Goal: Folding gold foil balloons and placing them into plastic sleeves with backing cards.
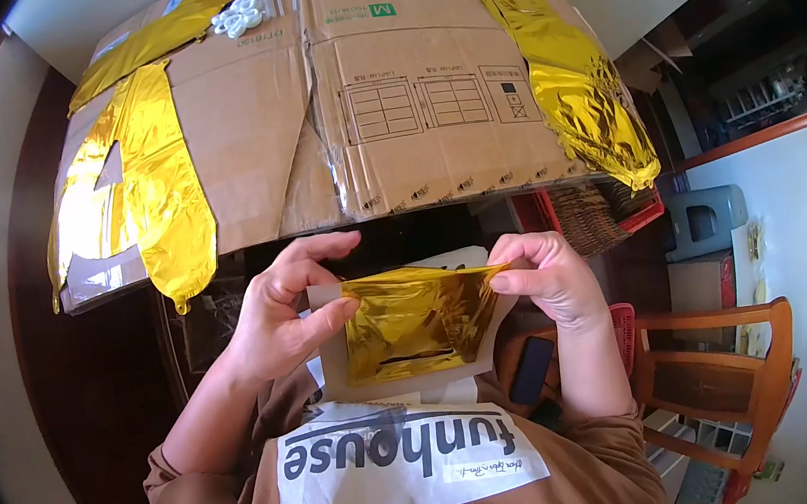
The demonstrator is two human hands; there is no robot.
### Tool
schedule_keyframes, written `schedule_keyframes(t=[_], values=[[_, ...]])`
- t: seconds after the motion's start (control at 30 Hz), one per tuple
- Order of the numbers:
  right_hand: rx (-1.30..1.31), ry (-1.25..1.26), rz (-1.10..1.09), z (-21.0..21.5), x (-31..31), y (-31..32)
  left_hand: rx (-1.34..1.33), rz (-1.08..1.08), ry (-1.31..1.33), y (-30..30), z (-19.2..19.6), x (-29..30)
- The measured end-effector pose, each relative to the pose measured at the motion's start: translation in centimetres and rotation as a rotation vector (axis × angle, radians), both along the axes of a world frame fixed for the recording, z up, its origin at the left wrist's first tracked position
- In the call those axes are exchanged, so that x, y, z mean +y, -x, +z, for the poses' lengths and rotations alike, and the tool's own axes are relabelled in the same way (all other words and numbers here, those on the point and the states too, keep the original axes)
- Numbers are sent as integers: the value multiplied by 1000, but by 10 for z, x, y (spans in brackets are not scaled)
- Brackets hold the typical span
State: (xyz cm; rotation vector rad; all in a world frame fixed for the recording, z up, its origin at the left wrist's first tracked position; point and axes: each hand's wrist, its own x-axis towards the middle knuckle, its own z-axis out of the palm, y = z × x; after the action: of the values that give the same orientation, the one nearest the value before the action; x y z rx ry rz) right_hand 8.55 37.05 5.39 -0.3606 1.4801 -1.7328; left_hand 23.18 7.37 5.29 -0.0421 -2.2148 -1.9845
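Observation:
In front of my chest, a folded gold foil piece (417, 323) lies against a pale card (335, 366). The foil is shiny and creased, with its upper edge stretched between my hands. My left hand (280, 312) grips the left side, its thumb pressed on the near face over the card and foil edge and its index finger raised above. At the upper right corner, my right hand (556, 282) pinches the foil between thumb and fingers. The fingers behind the card are partly hidden.
Flattened cardboard (408, 45) covers the table ahead. On it lie a gold foil balloon (169, 190) at left, another gold foil strip (568, 76) at right and a white bundle (238, 15). A dark phone (534, 367) and wooden chair (781, 332) are at my right.

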Motion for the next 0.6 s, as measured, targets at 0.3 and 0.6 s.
schedule_keyframes(t=[0.3,0.6], values=[[5,-29,-72,7,-12,0,-318,13,-185,-7,1,6],[245,-209,-82,2,-27,38,-316,141,14,28,0,-6]])
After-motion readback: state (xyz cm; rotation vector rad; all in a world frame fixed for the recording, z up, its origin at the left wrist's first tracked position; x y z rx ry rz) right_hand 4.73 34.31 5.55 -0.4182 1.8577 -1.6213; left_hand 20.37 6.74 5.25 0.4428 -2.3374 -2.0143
